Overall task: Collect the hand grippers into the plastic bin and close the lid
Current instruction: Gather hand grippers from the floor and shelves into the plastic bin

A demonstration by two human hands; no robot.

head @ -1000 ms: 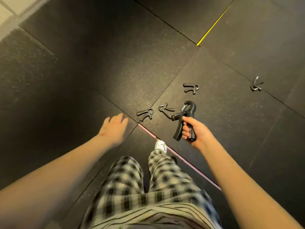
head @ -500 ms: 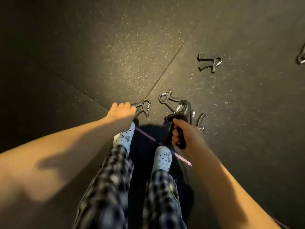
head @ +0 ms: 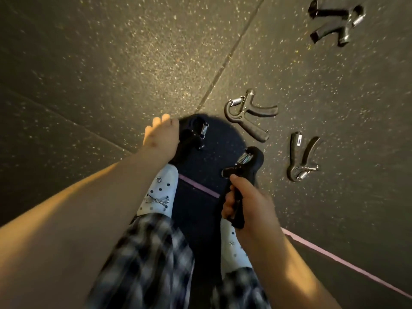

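Observation:
Several black hand grippers with steel springs lie on the dark speckled floor mat. My right hand grips one hand gripper by a handle, spring end up, just above the floor. My left hand reaches down over the handles of a second hand gripper in my shadow, and its fingers bend round them. Three more lie loose: one hand gripper beyond my right hand, a second to the right, and a third at the far right. The plastic bin is out of view.
My two feet in white clogs stand between my arms, under plaid trousers. A pink tape line runs across the mat toward the lower right. A mat seam runs up and away.
I have bent much lower, so the floor looks closer. My left hand has moved from beside the second gripper onto its handles. My right hand still holds its gripper.

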